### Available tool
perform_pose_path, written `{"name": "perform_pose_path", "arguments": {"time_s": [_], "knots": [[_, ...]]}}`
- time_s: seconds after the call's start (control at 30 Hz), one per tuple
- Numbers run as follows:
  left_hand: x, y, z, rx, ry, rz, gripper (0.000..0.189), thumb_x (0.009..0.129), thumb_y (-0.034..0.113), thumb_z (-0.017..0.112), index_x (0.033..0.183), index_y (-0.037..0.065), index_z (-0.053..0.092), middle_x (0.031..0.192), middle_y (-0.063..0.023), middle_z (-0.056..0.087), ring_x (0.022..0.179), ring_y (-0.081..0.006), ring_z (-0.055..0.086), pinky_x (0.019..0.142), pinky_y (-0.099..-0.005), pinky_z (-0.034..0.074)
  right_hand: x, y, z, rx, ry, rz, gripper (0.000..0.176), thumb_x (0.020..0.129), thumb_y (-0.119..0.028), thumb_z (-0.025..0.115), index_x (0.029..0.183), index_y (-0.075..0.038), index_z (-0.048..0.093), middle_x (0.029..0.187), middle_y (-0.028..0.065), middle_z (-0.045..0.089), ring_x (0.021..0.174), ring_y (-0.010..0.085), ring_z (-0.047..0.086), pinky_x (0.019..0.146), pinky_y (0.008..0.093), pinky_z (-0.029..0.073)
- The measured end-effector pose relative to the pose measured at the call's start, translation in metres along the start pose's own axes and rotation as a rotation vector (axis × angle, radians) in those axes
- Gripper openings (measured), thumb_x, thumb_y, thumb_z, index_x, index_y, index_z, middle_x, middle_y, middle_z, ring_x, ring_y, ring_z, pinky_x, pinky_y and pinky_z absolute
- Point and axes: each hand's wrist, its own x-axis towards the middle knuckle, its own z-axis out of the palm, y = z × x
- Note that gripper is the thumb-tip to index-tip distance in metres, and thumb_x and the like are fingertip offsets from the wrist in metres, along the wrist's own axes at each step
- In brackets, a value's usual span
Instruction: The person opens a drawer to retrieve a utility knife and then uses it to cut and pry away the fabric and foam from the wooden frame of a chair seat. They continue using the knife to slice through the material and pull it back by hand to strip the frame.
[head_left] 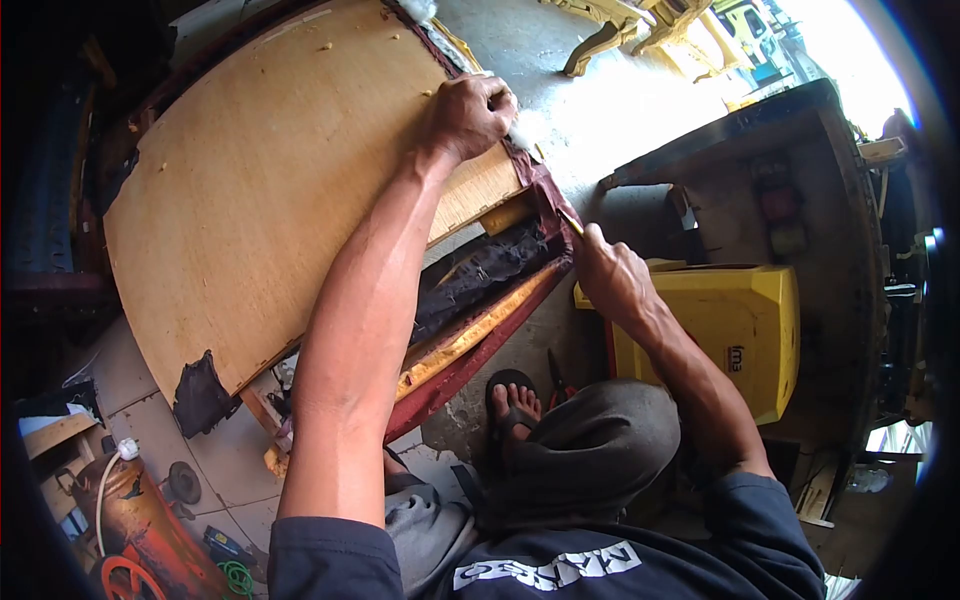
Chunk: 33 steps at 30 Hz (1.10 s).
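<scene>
My left hand (470,115) is closed in a fist at the right edge of a large plywood panel (270,170). Whatever its fingers grip is hidden. White stuffing (522,132) shows beside it. Dark red upholstery covering (540,185) runs along the panel's edge and round the frame's corner. My right hand (612,270) is closed around a slim yellowish tool (571,222), whose tip is at the red covering near that corner. Its exact kind cannot be made out. Below the panel, black cloth (480,275) hangs inside the open wooden frame (480,325).
A yellow plastic case (705,335) stands at my right, before a large dark panel (830,250). Pliers with red handles (562,385) lie by my foot. A rusty orange tank (140,510) stands lower left. Carved wooden furniture legs (610,40) are at the back.
</scene>
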Motion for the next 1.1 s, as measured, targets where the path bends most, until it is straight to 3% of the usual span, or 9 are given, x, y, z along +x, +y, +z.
{"name": "perform_pose_path", "arguments": {"time_s": [0.3, 0.4, 0.5, 0.63, 0.77, 0.87, 0.93, 0.97, 1.1], "knots": [[0.004, -0.005, 0.002, 0.031, 0.023, -0.007, 0.020, 0.092, 0.022, 0.068, 0.093, 0.003, 0.074, 0.094, -0.0180, 0.075, 0.090, -0.0352, 0.074, 0.081, -0.0421, 0.058, -0.033, -0.004, -0.010, 0.037, -0.123, 0.171, 0.033, 0.109, -0.028, 0.047, 0.097, 0.002, 0.056, 0.069, 0.0320, 0.066, 0.064, 0.0516, 0.068, 0.060, 0.0604, 0.054], [0.003, -0.002, 0.001, -0.023, -0.020, -0.056, 0.020, 0.093, 0.024, 0.067, 0.093, 0.005, 0.075, 0.092, -0.0156, 0.076, 0.088, -0.0336, 0.075, 0.080, -0.0411, 0.058, -0.009, -0.054, -0.075, 0.172, -0.526, 0.466, 0.055, 0.108, -0.026, 0.038, 0.080, 0.010, 0.068, 0.065, 0.0283, 0.067, 0.058, 0.0373, 0.073, 0.057, 0.0485, 0.059], [0.005, -0.006, 0.001, -0.006, 0.019, -0.022, 0.022, 0.094, 0.026, 0.066, 0.093, 0.006, 0.075, 0.090, -0.0156, 0.075, 0.087, -0.0341, 0.074, 0.079, -0.0412, 0.058, -0.001, -0.057, -0.075, 0.217, -0.574, 0.573, 0.048, 0.102, -0.023, 0.041, 0.082, 0.013, 0.066, 0.063, 0.0227, 0.068, 0.054, 0.0321, 0.071, 0.055, 0.0439, 0.059], [0.004, -0.005, 0.001, 0.038, 0.027, -0.017, 0.022, 0.093, 0.028, 0.067, 0.094, 0.007, 0.075, 0.090, -0.0148, 0.076, 0.084, -0.0335, 0.074, 0.077, -0.0411, 0.057, -0.004, -0.067, -0.068, 0.289, -0.537, 0.647, 0.043, 0.100, -0.020, 0.043, 0.083, 0.012, 0.066, 0.064, 0.0233, 0.068, 0.056, 0.0335, 0.073, 0.055, 0.0451, 0.059], [0.003, -0.006, 0.002, -0.048, -0.040, -0.126, 0.024, 0.093, 0.031, 0.067, 0.092, 0.008, 0.076, 0.080, -0.0104, 0.075, 0.073, -0.0212, 0.072, 0.070, -0.0366, 0.055, -0.015, -0.077, -0.055, 0.398, -0.440, 0.646, 0.032, 0.097, -0.012, 0.047, 0.090, 0.010, 0.070, 0.070, 0.0268, 0.072, 0.060, 0.0339, 0.075, 0.055, 0.0460, 0.060], [0.008, -0.005, 0.002, -0.024, -0.037, -0.102, 0.024, 0.094, 0.030, 0.066, 0.093, 0.008, 0.076, 0.078, -0.0107, 0.074, 0.073, -0.0220, 0.072, 0.072, -0.0365, 0.055, -0.022, -0.080, -0.047, 0.394, -0.395, 0.637, 0.033, 0.098, -0.012, 0.048, 0.087, 0.008, 0.072, 0.069, 0.0242, 0.072, 0.059, 0.0316, 0.075, 0.053, 0.0433, 0.060], [0.010, -0.008, 0.002, -0.025, -0.032, -0.087, 0.023, 0.093, 0.029, 0.067, 0.093, 0.008, 0.076, 0.082, -0.0119, 0.075, 0.077, -0.0238, 0.074, 0.074, -0.0370, 0.056, -0.027, -0.079, -0.040, 0.358, -0.474, 0.525, 0.039, 0.103, -0.019, 0.046, 0.089, 0.008, 0.070, 0.068, 0.0251, 0.071, 0.063, 0.0357, 0.075, 0.060, 0.0483, 0.060], [0.007, -0.004, 0.000, -0.034, -0.066, -0.109, 0.023, 0.093, 0.029, 0.068, 0.094, 0.008, 0.076, 0.085, -0.0125, 0.076, 0.080, -0.0252, 0.074, 0.075, -0.0375, 0.057, -0.031, -0.084, -0.044, 0.377, -0.511, 0.631, 0.043, 0.106, -0.025, 0.044, 0.092, 0.007, 0.069, 0.067, 0.0258, 0.069, 0.068, 0.0402, 0.075, 0.067, 0.0530, 0.059], [0.004, -0.003, -0.003, -0.017, 0.026, -0.060, 0.023, 0.094, 0.027, 0.068, 0.092, 0.006, 0.075, 0.088, -0.0144, 0.076, 0.081, -0.0302, 0.074, 0.075, -0.0403, 0.057, -0.024, -0.066, -0.045, 0.334, -0.381, 0.555, 0.047, 0.106, -0.023, 0.043, 0.088, 0.012, 0.069, 0.068, 0.0260, 0.070, 0.060, 0.0353, 0.075, 0.063, 0.0463, 0.062]]}}
